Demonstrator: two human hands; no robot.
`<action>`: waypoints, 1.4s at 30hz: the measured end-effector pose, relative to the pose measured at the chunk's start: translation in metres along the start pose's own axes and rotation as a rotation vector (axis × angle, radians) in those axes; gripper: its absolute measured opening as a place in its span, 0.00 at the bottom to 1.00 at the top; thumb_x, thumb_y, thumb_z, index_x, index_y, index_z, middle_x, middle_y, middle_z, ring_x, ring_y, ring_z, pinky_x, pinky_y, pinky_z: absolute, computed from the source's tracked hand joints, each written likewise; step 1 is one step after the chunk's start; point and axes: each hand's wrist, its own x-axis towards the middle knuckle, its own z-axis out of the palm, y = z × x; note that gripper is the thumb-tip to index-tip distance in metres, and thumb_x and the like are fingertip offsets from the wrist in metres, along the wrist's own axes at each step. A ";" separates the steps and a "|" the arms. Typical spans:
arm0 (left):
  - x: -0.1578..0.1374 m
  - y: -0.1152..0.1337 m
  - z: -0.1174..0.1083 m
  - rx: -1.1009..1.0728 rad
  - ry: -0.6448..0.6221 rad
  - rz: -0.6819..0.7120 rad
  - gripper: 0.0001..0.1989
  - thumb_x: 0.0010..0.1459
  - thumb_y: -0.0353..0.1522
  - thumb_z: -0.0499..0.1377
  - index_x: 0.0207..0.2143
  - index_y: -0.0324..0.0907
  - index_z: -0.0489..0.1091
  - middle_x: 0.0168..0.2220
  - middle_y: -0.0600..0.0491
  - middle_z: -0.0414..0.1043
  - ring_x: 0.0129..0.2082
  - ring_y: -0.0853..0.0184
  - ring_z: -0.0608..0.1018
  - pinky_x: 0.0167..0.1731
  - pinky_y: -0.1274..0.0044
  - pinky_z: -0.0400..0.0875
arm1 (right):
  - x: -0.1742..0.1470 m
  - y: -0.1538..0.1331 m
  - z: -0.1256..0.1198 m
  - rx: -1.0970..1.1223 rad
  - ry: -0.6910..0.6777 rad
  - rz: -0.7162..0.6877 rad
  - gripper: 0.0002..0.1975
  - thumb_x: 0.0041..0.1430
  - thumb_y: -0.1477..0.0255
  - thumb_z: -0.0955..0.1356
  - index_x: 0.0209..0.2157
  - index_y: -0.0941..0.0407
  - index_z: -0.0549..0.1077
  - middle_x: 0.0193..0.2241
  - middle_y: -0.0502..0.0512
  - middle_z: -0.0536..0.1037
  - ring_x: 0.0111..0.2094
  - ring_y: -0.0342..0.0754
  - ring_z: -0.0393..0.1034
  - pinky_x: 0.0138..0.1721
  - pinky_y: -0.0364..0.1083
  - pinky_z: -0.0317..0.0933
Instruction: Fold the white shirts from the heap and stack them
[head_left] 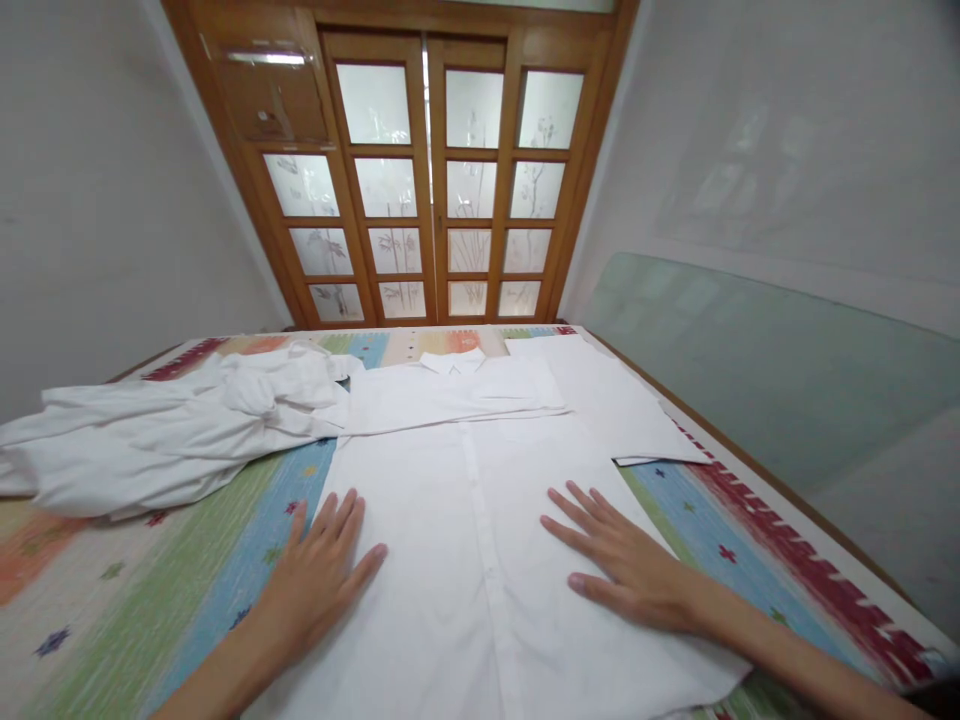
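Observation:
A white button-up shirt (427, 520) lies spread out with its front facing up and its collar (453, 362) at the far end. Down its middle runs the button placket. Fingers spread, my left hand (321, 560) rests flat at the shirt's left edge. My right hand (619, 555) also lies flat, fingers apart, on the right part of the shirt front. A fold crosses the chest below the collar. One short sleeve (600, 400) stretches out to the right.
Crumpled white cloth (187, 420) is heaped at the left, touching the shirt. Beneath everything is a striped, multicoloured bed cover (180, 590). A pale green headboard-like panel (750, 350) stands along the right wall. Wooden doors with glass panes (427, 180) close off the back.

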 end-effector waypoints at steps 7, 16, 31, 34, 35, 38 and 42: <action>0.118 0.037 -0.003 -0.173 -0.105 0.163 0.33 0.66 0.47 0.40 0.66 0.34 0.53 0.69 0.44 0.44 0.68 0.51 0.48 0.64 0.59 0.50 | 0.116 0.013 -0.007 -0.058 0.145 -0.042 0.28 0.70 0.60 0.54 0.67 0.56 0.52 0.68 0.58 0.43 0.69 0.56 0.30 0.66 0.61 0.35; 0.125 0.046 0.011 -0.230 -0.091 0.230 0.36 0.65 0.50 0.42 0.66 0.36 0.51 0.67 0.41 0.48 0.68 0.51 0.51 0.64 0.56 0.47 | 0.147 0.006 0.002 -0.036 0.114 -0.099 0.30 0.68 0.57 0.57 0.67 0.54 0.52 0.68 0.59 0.46 0.68 0.56 0.36 0.66 0.60 0.37; 0.006 0.085 -0.040 -0.373 -0.141 0.494 0.35 0.64 0.47 0.49 0.68 0.56 0.38 0.70 0.55 0.41 0.69 0.50 0.43 0.64 0.50 0.42 | 0.042 -0.069 -0.009 0.211 -0.014 -0.418 0.36 0.65 0.58 0.61 0.68 0.49 0.42 0.68 0.54 0.48 0.68 0.55 0.32 0.66 0.60 0.35; 0.005 0.087 -0.047 -0.398 -0.167 0.514 0.35 0.65 0.47 0.49 0.68 0.55 0.37 0.69 0.56 0.43 0.69 0.50 0.43 0.63 0.48 0.39 | 0.035 -0.078 -0.008 0.226 -0.021 -0.416 0.37 0.65 0.58 0.62 0.69 0.51 0.43 0.68 0.57 0.43 0.68 0.57 0.32 0.66 0.61 0.35; 0.005 0.087 -0.049 -0.410 -0.179 0.528 0.35 0.64 0.47 0.49 0.69 0.54 0.36 0.69 0.55 0.44 0.69 0.51 0.43 0.63 0.48 0.39 | 0.033 -0.081 -0.008 0.232 -0.028 -0.409 0.38 0.64 0.57 0.62 0.69 0.53 0.42 0.68 0.60 0.41 0.68 0.57 0.33 0.66 0.61 0.36; 0.004 0.087 -0.056 -0.447 -0.205 0.588 0.40 0.62 0.49 0.51 0.69 0.51 0.35 0.68 0.52 0.46 0.68 0.51 0.45 0.64 0.50 0.39 | 0.028 -0.085 -0.008 0.252 -0.075 -0.404 0.44 0.62 0.53 0.63 0.69 0.58 0.40 0.68 0.66 0.40 0.68 0.59 0.33 0.66 0.61 0.36; -0.003 0.086 -0.058 -0.457 -0.210 0.616 0.47 0.56 0.54 0.55 0.69 0.49 0.35 0.68 0.49 0.46 0.68 0.49 0.46 0.64 0.50 0.39 | 0.024 -0.087 -0.007 0.254 -0.111 -0.442 0.45 0.61 0.52 0.63 0.69 0.56 0.38 0.68 0.63 0.43 0.68 0.60 0.32 0.66 0.64 0.33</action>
